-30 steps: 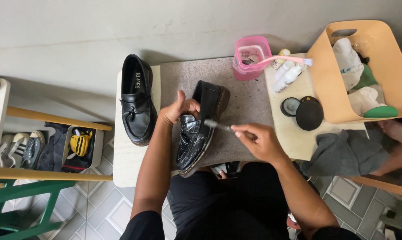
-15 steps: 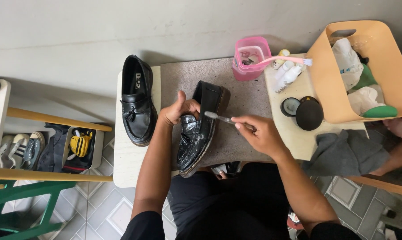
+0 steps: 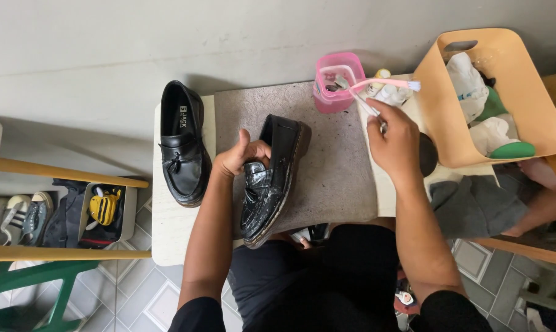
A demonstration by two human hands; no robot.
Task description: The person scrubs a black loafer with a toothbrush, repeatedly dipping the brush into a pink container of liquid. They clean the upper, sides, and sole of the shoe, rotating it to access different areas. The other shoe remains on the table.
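Left hand (image 3: 244,155) grips wet black loafer (image 3: 270,178) at table centre; right hand (image 3: 394,138) pinches small brush (image 3: 358,98) into pink cup (image 3: 334,80) at 12 o'clock. Cup could tip if nudged.

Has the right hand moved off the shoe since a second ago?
Yes. The right hand with its brush went from beside the held shoe up to the pink cup.

White table (image 3: 167,233) w/ grey mat (image 3: 333,178), 2 black loafers, pink cup (image 3: 334,83), tan basket (image 3: 441,104).
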